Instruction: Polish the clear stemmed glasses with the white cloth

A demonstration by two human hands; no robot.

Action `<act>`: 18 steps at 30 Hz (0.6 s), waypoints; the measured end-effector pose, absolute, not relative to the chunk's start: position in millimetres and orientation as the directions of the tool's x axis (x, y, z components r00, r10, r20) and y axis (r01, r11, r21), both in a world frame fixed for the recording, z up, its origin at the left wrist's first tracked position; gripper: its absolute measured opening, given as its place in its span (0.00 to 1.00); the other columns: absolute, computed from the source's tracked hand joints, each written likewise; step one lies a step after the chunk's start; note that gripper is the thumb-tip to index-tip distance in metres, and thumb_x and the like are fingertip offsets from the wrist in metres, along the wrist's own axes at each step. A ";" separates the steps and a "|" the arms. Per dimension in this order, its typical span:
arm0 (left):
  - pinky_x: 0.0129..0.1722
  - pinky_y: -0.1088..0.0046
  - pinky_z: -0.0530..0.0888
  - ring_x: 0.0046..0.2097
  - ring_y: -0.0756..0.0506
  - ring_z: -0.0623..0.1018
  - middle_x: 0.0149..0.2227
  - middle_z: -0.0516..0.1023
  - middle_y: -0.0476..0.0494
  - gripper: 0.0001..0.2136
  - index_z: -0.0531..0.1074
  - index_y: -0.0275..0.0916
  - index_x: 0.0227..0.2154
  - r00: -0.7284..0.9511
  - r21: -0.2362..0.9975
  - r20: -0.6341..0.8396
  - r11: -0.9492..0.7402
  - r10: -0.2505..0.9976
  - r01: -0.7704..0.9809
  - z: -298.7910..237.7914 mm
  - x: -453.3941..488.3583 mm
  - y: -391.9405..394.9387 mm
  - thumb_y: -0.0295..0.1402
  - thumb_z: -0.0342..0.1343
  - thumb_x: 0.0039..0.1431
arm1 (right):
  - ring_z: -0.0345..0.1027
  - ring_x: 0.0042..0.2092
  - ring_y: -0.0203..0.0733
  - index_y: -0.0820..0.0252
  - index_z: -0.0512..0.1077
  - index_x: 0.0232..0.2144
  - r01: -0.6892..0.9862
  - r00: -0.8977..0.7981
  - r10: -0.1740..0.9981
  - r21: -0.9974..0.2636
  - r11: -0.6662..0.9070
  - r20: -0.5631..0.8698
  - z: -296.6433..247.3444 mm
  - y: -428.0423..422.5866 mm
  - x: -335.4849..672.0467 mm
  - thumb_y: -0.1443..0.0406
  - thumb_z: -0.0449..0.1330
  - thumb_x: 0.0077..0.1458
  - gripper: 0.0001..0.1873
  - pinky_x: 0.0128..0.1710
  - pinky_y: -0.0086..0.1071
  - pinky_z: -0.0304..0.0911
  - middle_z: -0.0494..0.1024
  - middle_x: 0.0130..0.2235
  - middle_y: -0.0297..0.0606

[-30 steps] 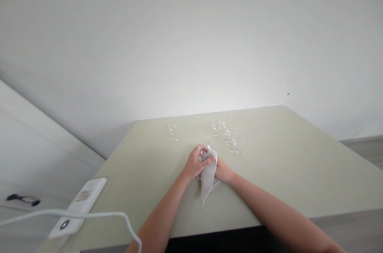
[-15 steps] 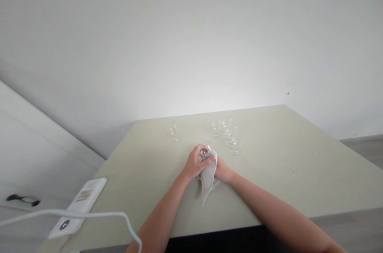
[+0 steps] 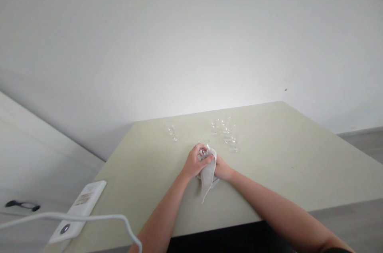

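Near the front middle of the table, my left hand [image 3: 194, 162] is closed round a small clear glass [image 3: 202, 151], its thumb pressing on a pale cloth [image 3: 208, 174]. My right hand [image 3: 222, 168] grips the cloth from the other side, its fingers mostly hidden behind it. One end of the cloth hangs down below both hands. Just beyond them stand several clear stemmed glasses [image 3: 229, 138] in a cluster at the right. A lone stemmed glass [image 3: 171, 130] stands further left.
The pale table [image 3: 269, 157] meets a white wall [image 3: 191, 45] at its far edge. A white power strip [image 3: 78, 209] lies at the left edge, with a white cable [image 3: 98, 217] passing over it. Further left is a white cabinet front with a black handle [image 3: 22, 205].
The camera view has shifted slightly. Both hands stay closed on the glass and cloth in nearly the same place, and the standing glasses have not moved on the table.
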State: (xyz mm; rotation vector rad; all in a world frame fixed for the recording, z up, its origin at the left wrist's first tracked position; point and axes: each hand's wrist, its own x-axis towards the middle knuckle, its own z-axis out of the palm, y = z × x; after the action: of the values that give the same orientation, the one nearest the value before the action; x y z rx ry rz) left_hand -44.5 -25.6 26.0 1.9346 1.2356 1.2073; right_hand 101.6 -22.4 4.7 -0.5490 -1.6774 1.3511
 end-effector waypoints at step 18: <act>0.40 0.69 0.71 0.40 0.43 0.76 0.40 0.77 0.41 0.26 0.72 0.36 0.44 0.222 0.957 0.167 -0.212 0.961 0.197 19.5 -45.3 -19.0 0.53 0.59 0.52 | 0.72 0.47 0.49 0.59 0.76 0.44 -0.168 -0.532 0.830 -0.982 0.090 0.167 7.3 -18.7 108.5 0.54 0.60 0.55 0.19 0.51 0.41 0.66 0.80 0.42 0.41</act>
State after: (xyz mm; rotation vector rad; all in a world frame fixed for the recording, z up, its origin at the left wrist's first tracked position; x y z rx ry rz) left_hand -45.3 -19.0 19.5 1.6049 1.1121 1.0783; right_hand 108.5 -18.7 7.3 -0.6760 -1.5627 1.5643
